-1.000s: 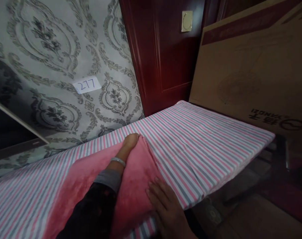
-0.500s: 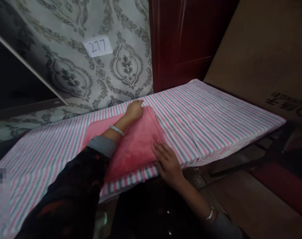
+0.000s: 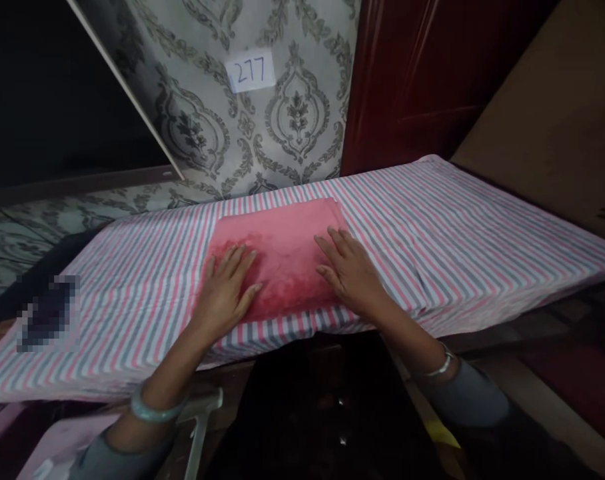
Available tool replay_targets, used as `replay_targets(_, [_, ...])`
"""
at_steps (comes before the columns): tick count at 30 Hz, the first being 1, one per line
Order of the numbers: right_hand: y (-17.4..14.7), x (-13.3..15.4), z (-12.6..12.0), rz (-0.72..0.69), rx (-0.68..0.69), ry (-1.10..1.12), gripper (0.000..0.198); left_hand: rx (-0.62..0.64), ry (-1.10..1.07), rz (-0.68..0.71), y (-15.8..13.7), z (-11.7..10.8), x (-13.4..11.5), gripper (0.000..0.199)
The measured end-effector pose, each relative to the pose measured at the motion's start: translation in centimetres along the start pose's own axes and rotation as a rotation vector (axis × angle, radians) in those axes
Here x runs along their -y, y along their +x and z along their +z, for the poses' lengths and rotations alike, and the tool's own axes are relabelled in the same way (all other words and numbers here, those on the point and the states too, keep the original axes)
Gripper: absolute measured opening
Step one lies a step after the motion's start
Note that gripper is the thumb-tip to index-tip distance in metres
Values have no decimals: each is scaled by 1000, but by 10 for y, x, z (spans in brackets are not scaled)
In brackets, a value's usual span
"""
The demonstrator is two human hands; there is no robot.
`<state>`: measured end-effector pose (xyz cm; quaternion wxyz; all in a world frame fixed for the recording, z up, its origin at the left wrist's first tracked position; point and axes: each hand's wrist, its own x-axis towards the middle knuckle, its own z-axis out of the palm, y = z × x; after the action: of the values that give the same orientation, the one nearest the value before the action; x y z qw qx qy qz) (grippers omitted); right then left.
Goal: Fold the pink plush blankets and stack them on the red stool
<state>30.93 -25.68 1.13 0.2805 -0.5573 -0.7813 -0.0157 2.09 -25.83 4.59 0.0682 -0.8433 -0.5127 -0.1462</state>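
A folded pink cloth (image 3: pixel 287 233), plush-looking and roughly rectangular, lies flat on a striped tablecloth (image 3: pixel 402 220). My left hand (image 3: pixel 225 290) rests on the cloth's left side, fingers spread. Over its right side lies my right hand (image 3: pixel 350 270), also with fingers apart and the palm down. Neither hand grips the cloth. Parts of its left and right edges are hidden under my hands.
A patterned wall with a paper marked 277 (image 3: pixel 251 70) stands behind the table. At the upper left is a dark screen (image 3: pixel 67 93). A dark red door panel (image 3: pixel 422 80) and a cardboard box (image 3: pixel 552 127) border the right side.
My left hand has come from the cloth's far edge back to its left side and opened. My right hand has slid slightly farther up the right side. The view has shifted left.
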Motion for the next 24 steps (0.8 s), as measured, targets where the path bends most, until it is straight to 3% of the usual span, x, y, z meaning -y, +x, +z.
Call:
replay_targets(4, [1, -7, 24, 30, 136, -103, 65, -12, 37, -155, -10, 27, 12, 63])
replay_targets(9, [-12, -16, 38, -9, 101, -161, 66, -51, -42, -153, -19, 54, 28, 66])
replay_targets(24, [-16, -19, 43, -37, 15, -108, 64, -79, -26, -129, -21, 61, 32, 62])
